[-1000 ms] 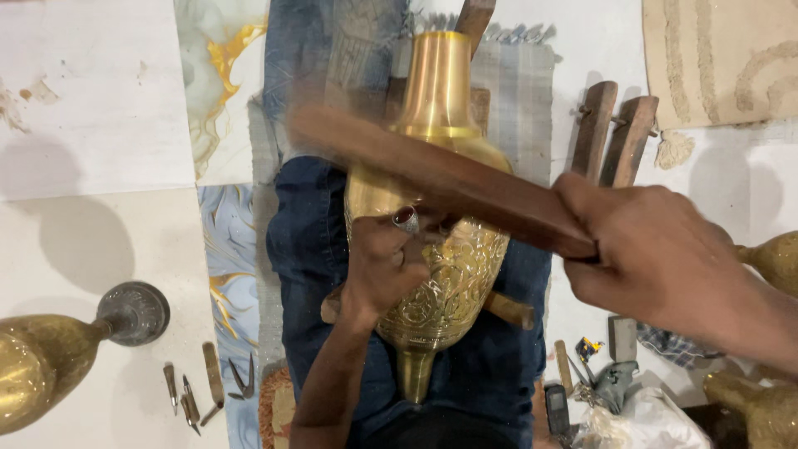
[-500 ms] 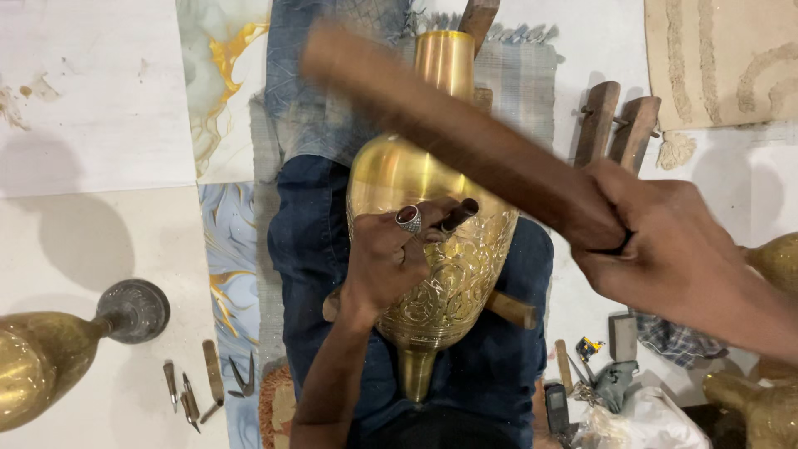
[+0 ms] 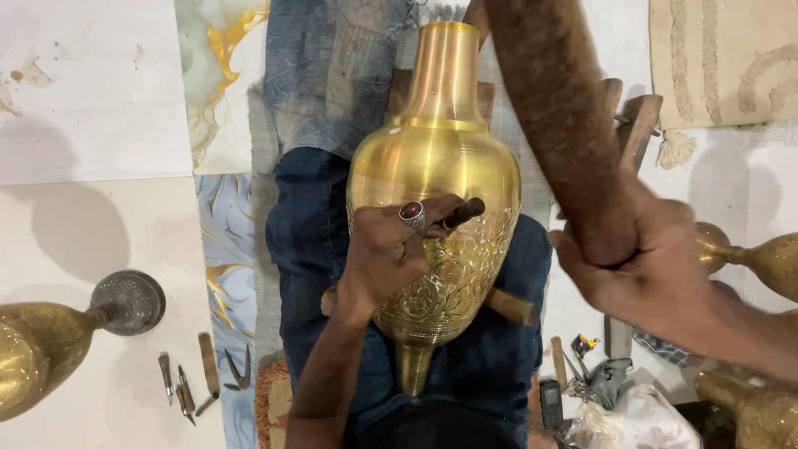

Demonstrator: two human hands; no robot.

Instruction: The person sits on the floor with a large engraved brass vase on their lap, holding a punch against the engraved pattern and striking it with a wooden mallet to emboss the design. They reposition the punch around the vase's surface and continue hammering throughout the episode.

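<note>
Up swings the long brown wooden mallet in my right hand. My left hand pinches a small dark chisel against the shiny brass vase on my lap; its lower half is carved, its top bare.

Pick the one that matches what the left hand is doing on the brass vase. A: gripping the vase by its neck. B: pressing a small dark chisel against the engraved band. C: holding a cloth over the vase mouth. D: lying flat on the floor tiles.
B: the left hand pinches a small dark chisel with its tip against the engraved part of the brass vase, while the right hand holds a wooden mallet raised.
</note>
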